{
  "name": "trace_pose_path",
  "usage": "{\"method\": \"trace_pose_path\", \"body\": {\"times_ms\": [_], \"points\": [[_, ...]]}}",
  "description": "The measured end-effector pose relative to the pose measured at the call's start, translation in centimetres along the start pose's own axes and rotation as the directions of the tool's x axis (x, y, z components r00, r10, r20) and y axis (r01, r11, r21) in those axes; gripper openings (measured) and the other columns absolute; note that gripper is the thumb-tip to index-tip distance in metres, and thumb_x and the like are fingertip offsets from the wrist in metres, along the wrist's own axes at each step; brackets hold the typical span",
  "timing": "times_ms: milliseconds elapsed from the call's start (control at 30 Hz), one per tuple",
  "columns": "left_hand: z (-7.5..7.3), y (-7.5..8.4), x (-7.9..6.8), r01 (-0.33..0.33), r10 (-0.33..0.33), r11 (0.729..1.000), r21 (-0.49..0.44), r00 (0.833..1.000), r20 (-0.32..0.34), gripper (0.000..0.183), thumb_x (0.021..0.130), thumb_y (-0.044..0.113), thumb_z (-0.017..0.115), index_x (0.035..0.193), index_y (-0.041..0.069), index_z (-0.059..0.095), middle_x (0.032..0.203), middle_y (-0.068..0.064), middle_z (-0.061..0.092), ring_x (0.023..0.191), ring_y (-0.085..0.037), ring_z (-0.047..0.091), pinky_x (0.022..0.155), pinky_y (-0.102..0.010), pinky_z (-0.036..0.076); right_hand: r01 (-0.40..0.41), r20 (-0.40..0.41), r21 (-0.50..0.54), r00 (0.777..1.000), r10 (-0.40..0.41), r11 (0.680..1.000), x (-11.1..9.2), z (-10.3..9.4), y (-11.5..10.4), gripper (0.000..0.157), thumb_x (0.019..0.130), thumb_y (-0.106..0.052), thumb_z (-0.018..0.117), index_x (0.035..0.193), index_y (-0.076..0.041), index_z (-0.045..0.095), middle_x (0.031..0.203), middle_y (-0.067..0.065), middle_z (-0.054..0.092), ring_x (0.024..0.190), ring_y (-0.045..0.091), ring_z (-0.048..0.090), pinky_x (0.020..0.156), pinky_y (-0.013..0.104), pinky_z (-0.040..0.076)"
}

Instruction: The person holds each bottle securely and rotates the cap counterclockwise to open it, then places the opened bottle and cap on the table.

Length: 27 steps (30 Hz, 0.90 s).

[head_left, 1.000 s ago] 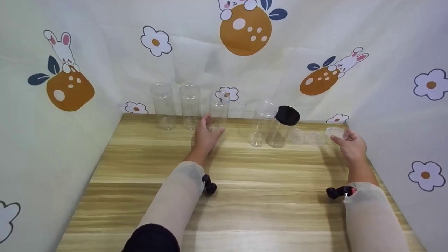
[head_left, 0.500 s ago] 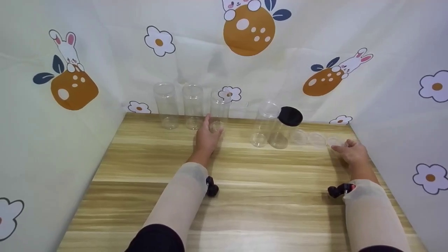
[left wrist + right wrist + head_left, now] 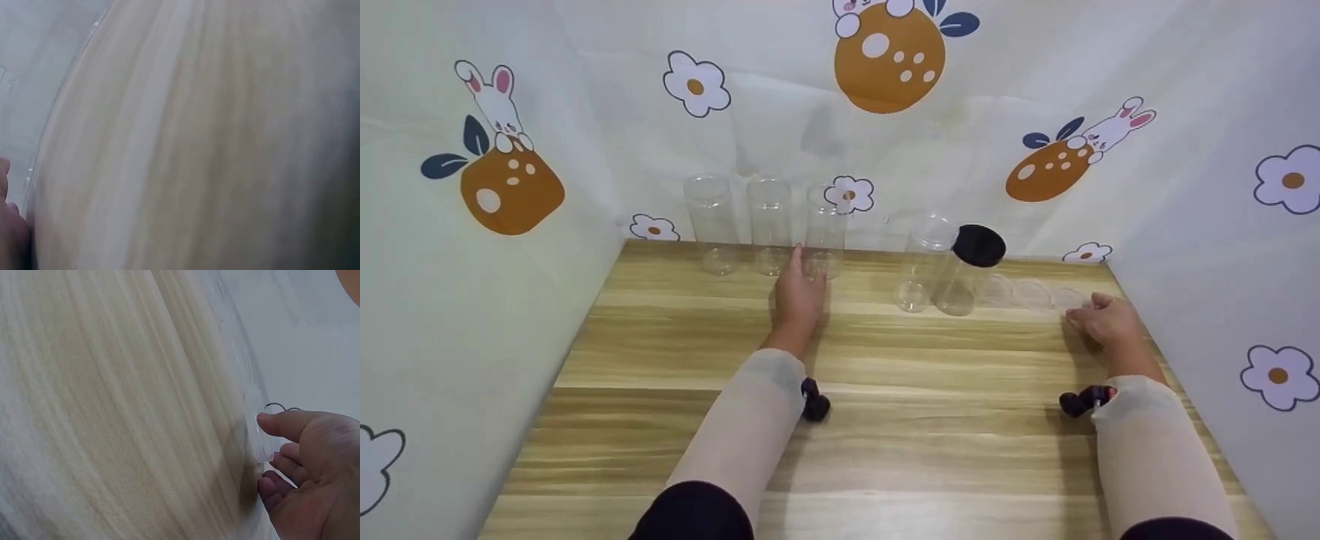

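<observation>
My left hand (image 3: 801, 296) is at the lower left side of a clear plastic jar (image 3: 826, 225), index finger straight beside it and thumb at its front. Two more clear jars, the left one (image 3: 709, 217) and the middle one (image 3: 770, 217), stand in line with it. At the right my right hand (image 3: 1112, 324) has its thumb and fingers at the edge of a clear round lid (image 3: 259, 433) that lies on the table, with the thumb over it in the right wrist view. Only fingertips (image 3: 11, 219) of the left hand show in the left wrist view.
Another clear jar (image 3: 926, 262) stands beside a jar with a black lid (image 3: 979, 245). Two clear lids, the nearer one (image 3: 1033, 295) and the farther one (image 3: 998, 289), lie between it and my right hand. A printed cloth wall (image 3: 780, 135) closes off the wooden table (image 3: 922, 420) at the back.
The right hand has lowered the clear lid onto the table, in line with the other lids. The left hand and its jar have shifted slightly left, with the thumb drawn in.
</observation>
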<state>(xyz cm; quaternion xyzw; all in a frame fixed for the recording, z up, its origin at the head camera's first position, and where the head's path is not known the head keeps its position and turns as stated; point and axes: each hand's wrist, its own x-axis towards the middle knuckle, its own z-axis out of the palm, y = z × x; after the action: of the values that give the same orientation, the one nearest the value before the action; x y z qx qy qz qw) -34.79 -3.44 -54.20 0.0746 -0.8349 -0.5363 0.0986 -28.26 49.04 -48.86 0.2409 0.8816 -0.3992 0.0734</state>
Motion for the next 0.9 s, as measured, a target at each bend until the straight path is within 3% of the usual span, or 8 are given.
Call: {"method": "trace_pose_path", "body": {"times_ms": [200, 367, 467, 567, 733, 900], "points": [[-0.2, -0.2, -1.0, -0.013, 0.008, 0.996, -0.090, 0.998, -0.057, 0.071, 0.098, 0.032, 0.079, 0.159, 0.014, 0.048, 0.158, -0.012, 0.056, 0.147, -0.031, 0.055, 0.122, -0.044, 0.048, 0.078, -0.056, 0.117, 0.996, -0.072, 0.990, -1.3, -0.4, -1.1, 0.093, 0.105, -0.056, 0.058, 0.172, -0.008, 0.013, 0.180, 0.017, 0.009, 0.166, 0.041, 0.017, 0.134, 0.057, 0.025], [0.1, 0.2, -1.9, -0.059, 0.051, 0.988, -0.142, 0.997, -0.060, 0.057, 0.093, 0.028, 0.085, 0.140, 0.006, 0.061, 0.137, -0.014, 0.063, 0.126, -0.029, 0.062, 0.110, -0.041, 0.055, 0.139, -0.150, 0.237, 0.983, -0.105, 0.961, -2.6, -0.3, -3.4, 0.086, 0.105, -0.055, 0.057, 0.171, -0.013, 0.022, 0.180, 0.011, 0.017, 0.167, 0.032, 0.019, 0.134, 0.049, 0.030], [0.5, 0.9, -2.6, -0.071, 0.074, 0.983, -0.167, 0.997, 0.013, 0.058, 0.090, 0.030, 0.088, 0.136, 0.005, 0.062, 0.134, -0.015, 0.064, 0.121, -0.028, 0.062, 0.106, -0.041, 0.056, 0.163, -0.197, 0.294, 0.975, -0.107, 0.942, -3.3, 0.3, -4.8, 0.078, 0.104, -0.051, 0.060, 0.169, -0.019, 0.033, 0.177, 0.008, 0.031, 0.163, 0.023, 0.031, 0.130, 0.039, 0.038], [1.2, 1.8, -3.3, -0.057, 0.081, 0.982, -0.181, 0.988, 0.131, 0.066, 0.089, 0.036, 0.088, 0.141, 0.006, 0.059, 0.141, -0.013, 0.063, 0.128, -0.027, 0.060, 0.112, -0.042, 0.054, 0.205, -0.234, 0.343, 0.964, -0.128, 0.917, -4.0, 1.3, -6.2, 0.070, 0.104, -0.046, 0.064, 0.165, -0.021, 0.042, 0.170, 0.005, 0.044, 0.154, 0.016, 0.043, 0.124, 0.033, 0.042], [2.7, 3.1, -3.9, -0.017, 0.080, 0.979, -0.205, 0.949, 0.306, 0.084, 0.088, 0.039, 0.088, 0.156, 0.010, 0.048, 0.160, -0.008, 0.054, 0.151, -0.029, 0.049, 0.127, -0.042, 0.042, 0.297, -0.227, 0.415, 0.949, -0.218, 0.860, -5.2, 3.0, -8.4, 0.067, 0.106, -0.040, 0.064, 0.165, -0.017, 0.042, 0.172, 0.005, 0.042, 0.158, 0.018, 0.040, 0.131, 0.035, 0.036], [4.6, 3.9, -3.9, -0.019, 0.136, 0.962, -0.273, 0.898, 0.418, 0.093, 0.088, 0.028, 0.089, 0.163, 0.008, 0.038, 0.169, -0.011, 0.044, 0.160, -0.031, 0.038, 0.133, -0.042, 0.033, 0.342, -0.217, 0.480, 0.938, -0.269, 0.808, -6.6, 4.2, -10.3, 0.065, 0.107, -0.036, 0.063, 0.165, -0.016, 0.042, 0.173, 0.003, 0.040, 0.162, 0.019, 0.036, 0.134, 0.035, 0.031]]}}
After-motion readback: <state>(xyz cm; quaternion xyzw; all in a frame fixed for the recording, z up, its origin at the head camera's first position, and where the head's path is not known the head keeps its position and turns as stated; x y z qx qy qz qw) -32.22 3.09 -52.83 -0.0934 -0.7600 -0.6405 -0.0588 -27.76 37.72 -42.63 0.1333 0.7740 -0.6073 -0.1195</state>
